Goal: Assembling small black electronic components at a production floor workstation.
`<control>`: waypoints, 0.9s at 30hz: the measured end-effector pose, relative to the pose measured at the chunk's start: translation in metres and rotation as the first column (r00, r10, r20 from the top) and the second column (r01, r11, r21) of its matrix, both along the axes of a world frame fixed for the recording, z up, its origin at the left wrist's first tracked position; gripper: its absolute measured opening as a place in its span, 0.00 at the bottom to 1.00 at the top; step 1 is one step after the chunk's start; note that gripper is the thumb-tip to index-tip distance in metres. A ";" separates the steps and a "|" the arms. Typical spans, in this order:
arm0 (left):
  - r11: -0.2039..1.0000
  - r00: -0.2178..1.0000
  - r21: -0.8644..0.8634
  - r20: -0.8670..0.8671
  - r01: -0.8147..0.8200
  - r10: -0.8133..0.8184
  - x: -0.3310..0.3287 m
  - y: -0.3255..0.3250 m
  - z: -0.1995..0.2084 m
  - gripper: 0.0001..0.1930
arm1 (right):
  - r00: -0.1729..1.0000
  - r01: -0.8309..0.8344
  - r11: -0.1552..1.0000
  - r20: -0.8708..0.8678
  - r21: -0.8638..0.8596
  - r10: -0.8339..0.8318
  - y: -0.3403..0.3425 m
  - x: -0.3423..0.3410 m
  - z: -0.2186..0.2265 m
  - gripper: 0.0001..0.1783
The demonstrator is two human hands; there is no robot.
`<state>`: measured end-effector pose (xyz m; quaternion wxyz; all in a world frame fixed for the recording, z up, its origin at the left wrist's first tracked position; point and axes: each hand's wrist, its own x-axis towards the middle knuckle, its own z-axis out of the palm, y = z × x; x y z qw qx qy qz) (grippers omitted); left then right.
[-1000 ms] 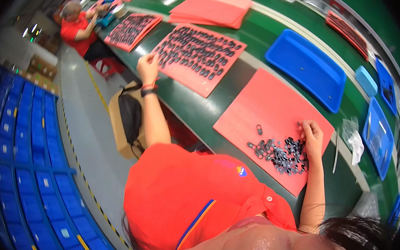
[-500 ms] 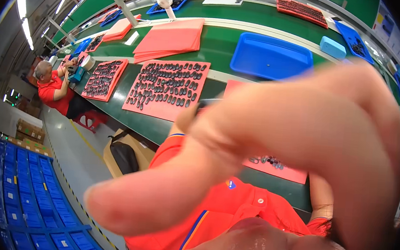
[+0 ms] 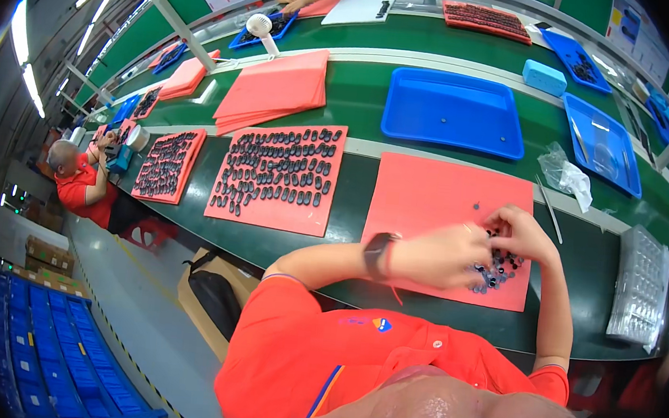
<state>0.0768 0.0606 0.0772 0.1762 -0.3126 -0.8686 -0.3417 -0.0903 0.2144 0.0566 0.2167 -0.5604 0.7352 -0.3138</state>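
My left hand (image 3: 446,255), with a dark watch (image 3: 379,255) on its wrist, reaches in from the left over a red sheet (image 3: 423,193). My right hand (image 3: 521,235) meets it from the right, fingertips bent inward. Both hands are closed and close together; whatever small thing lies between the fingers is hidden. Beneath and beside them lies a loose heap of small dark and grey glossy pieces (image 3: 495,277) on the sheet. One single small dark piece (image 3: 476,206) lies apart, beyond my hands.
To the left, another red sheet (image 3: 270,218) carries rows of small black oval parts. A blue tray (image 3: 457,75) stands beyond. Right are tweezers (image 3: 549,210), a plastic bag (image 3: 572,178) and clear blister trays (image 3: 640,283). A co-worker (image 3: 82,183) sits far left.
A large blurred hand, close to the camera before, is gone. My hands and the heap are now uncovered. The view has shifted slightly.
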 end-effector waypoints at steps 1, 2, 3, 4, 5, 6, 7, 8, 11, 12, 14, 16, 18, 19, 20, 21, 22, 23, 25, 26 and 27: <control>0.972 0.985 -0.162 0.002 -0.171 0.174 0.001 -0.019 -0.014 0.11 | 0.998 0.023 0.997 0.049 0.071 -0.027 0.004 0.002 0.005 0.18; 0.887 0.938 -0.318 -0.024 -0.336 0.347 0.009 -0.037 -0.024 0.12 | 0.998 0.019 0.997 0.055 0.077 -0.023 0.007 0.005 0.002 0.18; 0.906 0.929 -0.253 0.059 -0.339 0.365 0.016 -0.053 -0.031 0.13 | 0.995 0.045 0.994 0.084 0.095 -0.053 0.010 0.004 0.000 0.17; 0.922 0.919 -0.184 0.142 -0.341 0.368 0.023 -0.066 -0.036 0.14 | 0.990 0.079 0.990 0.110 0.117 -0.092 0.013 0.004 -0.002 0.16; 0.922 0.917 -0.177 0.148 -0.344 0.370 0.030 -0.078 -0.039 0.14 | 0.988 0.099 0.991 0.108 0.087 -0.108 0.012 0.004 -0.006 0.14; 0.920 0.902 -0.162 0.197 -0.357 0.384 0.037 -0.088 -0.042 0.14 | 0.988 0.092 0.991 0.112 0.094 -0.102 0.009 0.004 -0.008 0.14; 0.918 0.885 -0.148 0.245 -0.368 0.395 0.040 -0.093 -0.044 0.15 | 0.985 0.112 0.990 0.124 0.089 -0.123 0.007 0.003 -0.010 0.11; 0.918 0.883 -0.146 0.253 -0.369 0.395 0.041 -0.094 -0.046 0.15 | 0.980 0.135 0.987 0.139 0.082 -0.146 0.005 0.003 -0.011 0.09; 0.938 0.847 -0.030 0.420 -0.345 0.325 0.039 -0.094 -0.052 0.13 | 0.966 0.149 0.981 0.192 0.127 -0.171 0.000 0.006 -0.007 0.05; 0.929 0.837 -0.021 0.425 -0.370 0.344 0.035 -0.094 -0.055 0.11 | 0.965 0.153 0.980 0.192 0.131 -0.177 -0.002 0.006 -0.008 0.05; 0.920 0.827 -0.009 0.435 -0.391 0.355 0.028 -0.093 -0.061 0.09 | 0.966 0.134 0.989 0.215 0.068 -0.146 -0.004 0.005 -0.014 0.03; 0.917 0.844 0.023 0.400 -0.398 0.356 0.018 -0.092 -0.064 0.06 | 0.964 0.127 0.989 0.225 0.074 -0.141 -0.004 0.004 -0.013 0.03; 0.918 0.859 0.016 0.361 -0.395 0.363 0.010 -0.089 -0.065 0.05 | 0.970 0.107 0.992 0.213 0.067 -0.119 -0.006 0.004 -0.013 0.03; 0.918 0.870 0.006 0.320 -0.397 0.375 0.005 -0.087 -0.064 0.05 | 0.969 0.111 0.991 0.213 0.068 -0.123 -0.008 0.003 -0.013 0.03; 0.922 0.873 0.004 0.324 -0.388 0.365 -0.001 -0.084 -0.063 0.05 | 0.976 0.089 0.995 0.194 0.047 -0.096 -0.007 0.003 -0.014 0.03; 0.910 0.860 -0.031 0.315 -0.413 0.401 -0.007 -0.081 -0.060 0.05 | 0.982 0.067 0.997 0.175 0.026 -0.070 -0.007 0.002 -0.015 0.03; 0.897 0.847 -0.066 0.304 -0.437 0.436 -0.013 -0.078 -0.058 0.04 | 0.980 0.076 0.997 0.180 0.026 -0.080 -0.008 0.002 -0.016 0.03; 0.900 0.851 -0.067 0.303 -0.430 0.429 -0.020 -0.078 -0.057 0.04 | 0.974 0.086 0.996 0.208 0.010 -0.086 -0.011 0.002 -0.014 0.03; 0.889 0.864 -0.039 0.219 -0.456 0.453 -0.034 -0.078 -0.055 0.06 | 0.959 0.116 0.993 0.259 0.022 -0.117 -0.019 0.002 -0.011 0.04; 0.894 0.869 -0.039 0.220 -0.446 0.443 -0.044 -0.077 -0.054 0.06 | 0.957 0.127 0.992 0.259 0.023 -0.129 -0.019 0.002 -0.014 0.04; 0.878 0.863 -0.061 0.164 -0.474 0.477 -0.055 -0.077 -0.054 0.07 | 0.949 0.155 0.988 0.281 -0.026 -0.141 -0.020 0.002 -0.021 0.04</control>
